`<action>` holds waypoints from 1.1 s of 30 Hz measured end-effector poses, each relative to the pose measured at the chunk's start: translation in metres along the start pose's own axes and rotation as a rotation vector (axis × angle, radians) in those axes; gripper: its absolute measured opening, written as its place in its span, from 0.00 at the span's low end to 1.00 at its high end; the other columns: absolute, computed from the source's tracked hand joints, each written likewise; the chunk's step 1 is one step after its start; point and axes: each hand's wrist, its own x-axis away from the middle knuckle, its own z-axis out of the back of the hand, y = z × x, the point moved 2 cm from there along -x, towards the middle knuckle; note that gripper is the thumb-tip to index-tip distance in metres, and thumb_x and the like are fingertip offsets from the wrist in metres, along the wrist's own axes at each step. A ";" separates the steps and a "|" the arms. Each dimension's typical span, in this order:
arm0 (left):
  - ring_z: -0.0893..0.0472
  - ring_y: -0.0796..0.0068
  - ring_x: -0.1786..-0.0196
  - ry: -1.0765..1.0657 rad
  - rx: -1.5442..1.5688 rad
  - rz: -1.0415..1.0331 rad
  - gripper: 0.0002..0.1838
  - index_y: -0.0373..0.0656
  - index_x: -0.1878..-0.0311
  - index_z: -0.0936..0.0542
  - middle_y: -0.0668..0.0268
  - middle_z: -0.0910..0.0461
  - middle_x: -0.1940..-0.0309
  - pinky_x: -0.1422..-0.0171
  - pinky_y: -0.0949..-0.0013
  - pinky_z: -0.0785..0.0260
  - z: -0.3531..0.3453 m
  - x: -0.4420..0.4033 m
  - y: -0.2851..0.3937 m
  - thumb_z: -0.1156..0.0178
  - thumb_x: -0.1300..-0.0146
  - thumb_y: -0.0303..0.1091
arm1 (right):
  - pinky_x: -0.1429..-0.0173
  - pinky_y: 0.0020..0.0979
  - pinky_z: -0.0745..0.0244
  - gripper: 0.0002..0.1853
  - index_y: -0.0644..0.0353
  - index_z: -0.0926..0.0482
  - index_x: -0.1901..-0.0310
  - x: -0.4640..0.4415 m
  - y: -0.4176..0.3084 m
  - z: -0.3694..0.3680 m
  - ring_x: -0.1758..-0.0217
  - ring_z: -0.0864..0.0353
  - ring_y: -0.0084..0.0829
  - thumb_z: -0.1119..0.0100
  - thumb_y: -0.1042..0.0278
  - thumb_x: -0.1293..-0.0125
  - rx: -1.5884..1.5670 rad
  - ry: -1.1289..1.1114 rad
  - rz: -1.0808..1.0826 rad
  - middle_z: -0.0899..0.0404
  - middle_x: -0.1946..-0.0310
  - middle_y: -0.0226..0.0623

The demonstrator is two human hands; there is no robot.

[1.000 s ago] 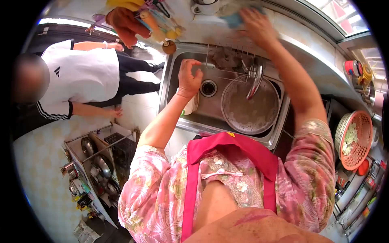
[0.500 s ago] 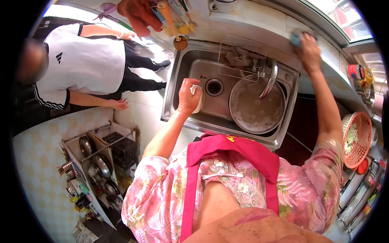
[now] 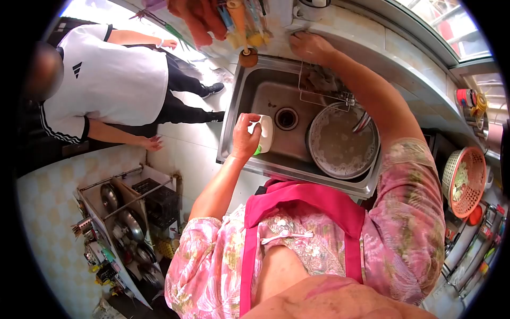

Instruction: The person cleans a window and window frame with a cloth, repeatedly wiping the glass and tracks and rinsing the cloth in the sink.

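My left hand [image 3: 246, 139] is closed around the handle of a white plastic bottle [image 3: 268, 134] with a green cap, held over the left side of the steel sink [image 3: 255, 85]. My right hand [image 3: 312, 48] reaches across to the tiled ledge [image 3: 361, 34] behind the sink, its fingers curled down against the surface. The blue-green cloth seen in it earlier is hidden under the fingers now. A large round pan [image 3: 342, 141] of cloudy water sits in the sink's right side, below the faucet [image 3: 362, 122]. A wire rack [image 3: 313, 98] hangs near my right forearm.
A person in a white shirt [image 3: 117, 80] stands at the left. An enamel mug [image 3: 312, 9] is on the ledge; orange gloves [image 3: 196, 21] hang beside brushes. A colander [image 3: 467, 181] with chopped greens is at the right, a rack of lids [image 3: 127, 223] lower left.
My right hand has swept left along the ledge, from near the window to behind the rack. The bottle in my left hand has turned, showing its green cap.
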 end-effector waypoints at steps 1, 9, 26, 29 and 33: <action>0.22 0.62 0.59 -0.002 0.007 0.012 0.10 0.40 0.60 0.26 0.61 0.24 0.64 0.56 0.65 0.29 0.000 0.002 -0.002 0.43 0.46 0.20 | 0.54 0.32 0.22 0.14 0.58 0.26 0.57 0.000 0.002 -0.011 0.52 0.25 0.36 0.44 0.73 0.49 -0.006 0.000 -0.011 0.27 0.57 0.35; 0.20 0.72 0.61 0.017 -0.024 0.103 0.07 0.38 0.58 0.25 0.62 0.21 0.63 0.55 0.71 0.28 -0.003 0.027 -0.010 0.45 0.40 0.20 | 0.46 0.30 0.32 0.11 0.53 0.23 0.61 0.104 0.048 0.018 0.49 0.28 0.29 0.44 0.68 0.49 0.240 -0.071 0.260 0.27 0.56 0.29; 0.22 0.61 0.62 -0.008 -0.064 -0.620 0.07 0.41 0.62 0.22 0.60 0.22 0.66 0.56 0.63 0.29 -0.161 -0.179 0.193 0.41 0.45 0.30 | 0.53 0.43 0.26 0.13 0.59 0.21 0.60 0.516 0.105 0.073 0.55 0.21 0.50 0.40 0.61 0.44 -0.055 0.296 -1.890 0.20 0.57 0.45; 0.23 0.58 0.60 0.069 -0.176 -0.705 0.08 0.43 0.62 0.21 0.58 0.23 0.66 0.54 0.57 0.31 -0.195 -0.216 0.214 0.41 0.47 0.31 | 0.59 0.34 0.27 0.19 0.70 0.25 0.61 0.501 0.115 0.025 0.65 0.23 0.33 0.36 0.63 0.50 -0.687 1.203 -1.906 0.21 0.65 0.41; 0.25 0.57 0.58 0.203 -0.349 -0.798 0.09 0.46 0.63 0.21 0.60 0.24 0.65 0.52 0.54 0.33 -0.241 -0.244 0.198 0.42 0.48 0.33 | 0.61 0.41 0.28 0.16 0.64 0.30 0.66 0.357 0.068 0.036 0.70 0.29 0.37 0.39 0.62 0.50 -0.443 0.983 -1.493 0.28 0.73 0.40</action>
